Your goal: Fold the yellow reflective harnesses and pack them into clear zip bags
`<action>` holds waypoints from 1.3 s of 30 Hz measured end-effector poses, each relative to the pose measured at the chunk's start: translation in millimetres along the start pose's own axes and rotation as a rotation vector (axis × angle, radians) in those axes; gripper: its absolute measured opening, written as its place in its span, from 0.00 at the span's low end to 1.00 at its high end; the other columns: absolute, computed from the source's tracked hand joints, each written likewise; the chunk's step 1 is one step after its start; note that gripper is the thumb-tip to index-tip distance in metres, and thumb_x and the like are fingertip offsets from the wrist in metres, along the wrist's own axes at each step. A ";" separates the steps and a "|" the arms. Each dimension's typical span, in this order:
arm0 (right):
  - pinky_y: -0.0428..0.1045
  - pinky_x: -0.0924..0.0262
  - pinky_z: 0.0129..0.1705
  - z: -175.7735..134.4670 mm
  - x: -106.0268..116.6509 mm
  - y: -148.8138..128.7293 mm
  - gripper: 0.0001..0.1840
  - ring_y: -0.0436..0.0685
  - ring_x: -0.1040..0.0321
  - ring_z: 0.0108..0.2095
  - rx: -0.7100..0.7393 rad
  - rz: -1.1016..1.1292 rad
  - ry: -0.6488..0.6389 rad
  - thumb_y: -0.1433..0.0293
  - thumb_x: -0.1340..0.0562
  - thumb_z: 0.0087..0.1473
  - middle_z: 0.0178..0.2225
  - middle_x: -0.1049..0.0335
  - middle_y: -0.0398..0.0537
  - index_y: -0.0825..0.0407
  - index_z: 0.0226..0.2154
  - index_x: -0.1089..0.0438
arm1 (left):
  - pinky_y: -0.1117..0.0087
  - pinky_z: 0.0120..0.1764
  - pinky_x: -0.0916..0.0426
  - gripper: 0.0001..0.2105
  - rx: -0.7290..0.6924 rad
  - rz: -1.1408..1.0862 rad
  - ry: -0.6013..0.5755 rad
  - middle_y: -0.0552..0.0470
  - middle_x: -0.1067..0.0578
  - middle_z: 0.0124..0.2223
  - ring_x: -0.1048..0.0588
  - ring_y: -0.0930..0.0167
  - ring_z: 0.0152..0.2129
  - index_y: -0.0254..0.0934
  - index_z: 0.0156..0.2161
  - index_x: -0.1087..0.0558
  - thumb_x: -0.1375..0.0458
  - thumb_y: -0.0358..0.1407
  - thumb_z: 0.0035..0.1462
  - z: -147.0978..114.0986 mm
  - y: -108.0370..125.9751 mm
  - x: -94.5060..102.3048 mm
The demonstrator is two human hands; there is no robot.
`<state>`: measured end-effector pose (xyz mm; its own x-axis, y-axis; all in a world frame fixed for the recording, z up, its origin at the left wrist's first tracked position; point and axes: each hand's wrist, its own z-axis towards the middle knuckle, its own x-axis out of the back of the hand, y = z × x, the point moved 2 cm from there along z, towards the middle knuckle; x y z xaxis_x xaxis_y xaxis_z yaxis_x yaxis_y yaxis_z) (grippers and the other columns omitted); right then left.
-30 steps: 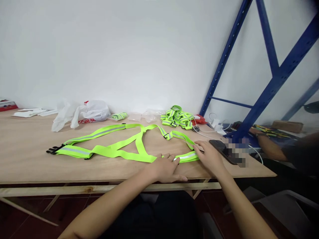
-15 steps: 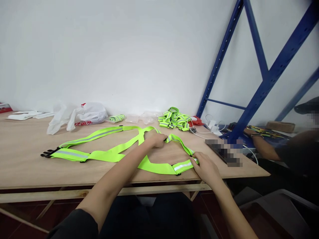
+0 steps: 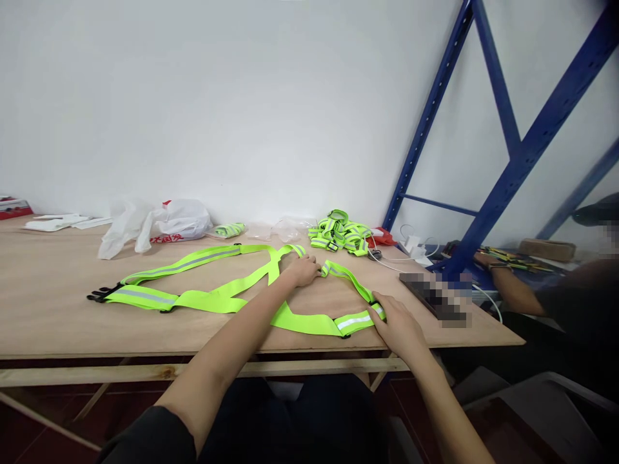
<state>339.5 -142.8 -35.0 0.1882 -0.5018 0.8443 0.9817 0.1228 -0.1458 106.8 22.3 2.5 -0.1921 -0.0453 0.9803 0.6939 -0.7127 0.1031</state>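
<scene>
the left forearm (image 3: 236, 338) hides part of the green harness (image 3: 207, 301); the grip of the left hand (image 3: 304, 270) is too small to tell. pixelation masks part of a dark device (image 3: 420, 290). side edges cut off a red box (image 3: 13, 208) and a co-worker (image 3: 575, 290).

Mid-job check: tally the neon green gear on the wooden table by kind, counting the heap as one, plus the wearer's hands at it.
Spread-out harness: 1
Heap of straps: 1
Folded bundle: 1
Wearer's hands, left hand and right hand: 2
Total: 5
</scene>
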 end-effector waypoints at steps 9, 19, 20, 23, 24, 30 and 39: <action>0.60 0.33 0.50 0.2 -4.5 2.1 0.20 0.66 0.28 0.46 0.026 -0.074 0.006 0.61 0.48 0.63 0.46 0.26 0.56 0.49 0.47 0.25 | 0.67 0.43 0.36 0.19 0.200 -0.370 0.216 0.41 0.23 0.38 0.27 0.61 0.38 0.35 0.35 0.27 0.56 0.43 0.69 -9.0 -42.6 2.8; 0.61 0.33 0.51 -0.3 -3.7 1.5 0.21 0.67 0.28 0.47 -0.007 -0.067 -0.015 0.61 0.48 0.63 0.47 0.26 0.57 0.51 0.47 0.24 | 0.73 0.25 0.41 0.18 0.366 -0.985 0.286 0.60 0.42 0.17 0.40 0.76 0.16 0.38 0.28 0.39 0.48 0.46 0.66 -12.3 -61.7 12.9; 0.61 0.34 0.51 -0.5 -3.8 1.6 0.21 0.67 0.29 0.47 -0.009 -0.065 -0.016 0.61 0.48 0.63 0.48 0.26 0.57 0.51 0.47 0.24 | 0.74 0.24 0.41 0.17 0.367 -1.048 0.265 0.62 0.45 0.18 0.43 0.77 0.15 0.38 0.30 0.39 0.46 0.47 0.66 -13.4 -62.1 13.9; 0.60 0.34 0.52 -1.1 -4.1 2.0 0.21 0.67 0.29 0.48 -0.014 -0.066 -0.017 0.61 0.48 0.63 0.48 0.27 0.57 0.51 0.47 0.24 | 0.74 0.24 0.38 0.18 0.347 -1.212 0.182 0.65 0.47 0.19 0.46 0.79 0.14 0.37 0.35 0.36 0.43 0.51 0.63 -19.7 -64.9 18.9; 0.60 0.34 0.51 -1.1 -4.1 2.1 0.21 0.67 0.29 0.48 -0.018 -0.069 -0.019 0.61 0.48 0.63 0.48 0.27 0.57 0.51 0.47 0.24 | 0.73 0.25 0.35 0.19 0.335 -1.256 0.150 0.65 0.46 0.19 0.45 0.80 0.14 0.36 0.36 0.35 0.43 0.52 0.62 -22.6 -66.4 21.1; 0.58 0.35 0.53 -0.9 -3.5 1.2 0.21 0.66 0.29 0.49 -0.053 -0.069 -0.043 0.61 0.47 0.63 0.49 0.27 0.56 0.52 0.48 0.24 | 0.62 0.40 0.25 0.20 0.244 -1.375 0.061 0.58 0.32 0.28 0.31 0.78 0.24 0.36 0.38 0.32 0.31 0.46 0.50 -35.2 -74.7 33.1; 0.57 0.36 0.53 -1.4 -2.6 -0.1 0.22 0.65 0.30 0.50 -0.088 -0.067 -0.050 0.60 0.46 0.63 0.50 0.27 0.56 0.52 0.49 0.24 | 0.72 0.30 0.29 0.13 0.261 -1.089 0.263 0.53 0.26 0.33 0.27 0.73 0.27 0.37 0.41 0.27 0.34 0.31 0.48 -23.3 -78.8 19.0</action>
<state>338.9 -142.7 -37.9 0.1228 -0.4623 0.8782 0.9912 0.0136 -0.1315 32.4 61.3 9.1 -0.8956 0.3391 0.2878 0.1880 -0.2979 0.9359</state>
